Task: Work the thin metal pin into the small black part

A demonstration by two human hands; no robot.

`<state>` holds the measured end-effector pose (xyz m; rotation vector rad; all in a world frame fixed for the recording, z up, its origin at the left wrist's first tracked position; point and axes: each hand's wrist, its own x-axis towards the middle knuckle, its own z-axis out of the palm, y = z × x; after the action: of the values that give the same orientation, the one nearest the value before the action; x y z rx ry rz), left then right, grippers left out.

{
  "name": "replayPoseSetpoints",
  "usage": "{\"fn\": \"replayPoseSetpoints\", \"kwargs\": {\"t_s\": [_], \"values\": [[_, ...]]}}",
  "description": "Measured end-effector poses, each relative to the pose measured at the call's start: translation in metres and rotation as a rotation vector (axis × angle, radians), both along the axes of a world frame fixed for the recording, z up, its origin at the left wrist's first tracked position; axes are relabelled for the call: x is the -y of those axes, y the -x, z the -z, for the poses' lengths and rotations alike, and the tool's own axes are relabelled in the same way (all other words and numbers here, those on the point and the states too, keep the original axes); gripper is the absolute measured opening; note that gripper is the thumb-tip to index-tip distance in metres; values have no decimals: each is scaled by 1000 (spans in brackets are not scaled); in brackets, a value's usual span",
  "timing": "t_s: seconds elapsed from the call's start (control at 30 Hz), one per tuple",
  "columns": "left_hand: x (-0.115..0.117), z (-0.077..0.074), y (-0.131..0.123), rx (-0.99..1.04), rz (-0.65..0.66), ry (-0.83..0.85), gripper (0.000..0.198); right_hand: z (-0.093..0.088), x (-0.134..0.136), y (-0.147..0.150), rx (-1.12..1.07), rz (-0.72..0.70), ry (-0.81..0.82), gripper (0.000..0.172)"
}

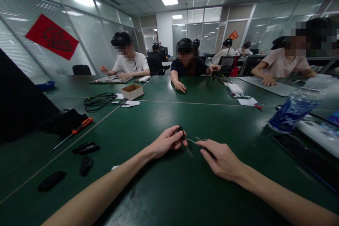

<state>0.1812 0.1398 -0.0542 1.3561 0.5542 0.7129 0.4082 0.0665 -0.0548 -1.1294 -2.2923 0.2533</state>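
My left hand (pixel 164 144), over the middle of the green table (pixel 159 194), pinches a small black plastic piece (pixel 180 132) between thumb and fingers. From the right, my right hand (pixel 224 159) is closed around the dark handle of a screwdriver (pixel 191 141). Its thin metal shaft points left, toward the black piece; whether the tip touches it I cannot tell. Just beyond my right fingertips lie some tiny shiny bits (pixel 201 138), too small to name. Several loose black pieces (pixel 51 180) rest to the left of my left forearm.
An orange-handled screwdriver (pixel 84 125) lies at left, near a coiled black cable (pixel 100 101) and a small cardboard box (pixel 132 91). On the right are a water bottle (pixel 290 111), a black phone (pixel 304 159) and a white power strip (pixel 317 136). Several people sit across the table.
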Motion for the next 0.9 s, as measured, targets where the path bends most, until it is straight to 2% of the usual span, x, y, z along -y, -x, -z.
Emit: {"fn": "replayPoseSetpoints", "kwargs": {"t_s": [0.37, 0.67, 0.9], "values": [[4, -4, 0, -103, -4, -86, 33, 2, 2, 1, 59, 21, 16, 31], [5, -4, -1, -174, 0, -90, 38, 2, 2, 0, 94, -10, 1, 30], [5, -3, -1, -157, -7, -90, 38, 3, 2, 0, 99, -8, -19, 29]]}}
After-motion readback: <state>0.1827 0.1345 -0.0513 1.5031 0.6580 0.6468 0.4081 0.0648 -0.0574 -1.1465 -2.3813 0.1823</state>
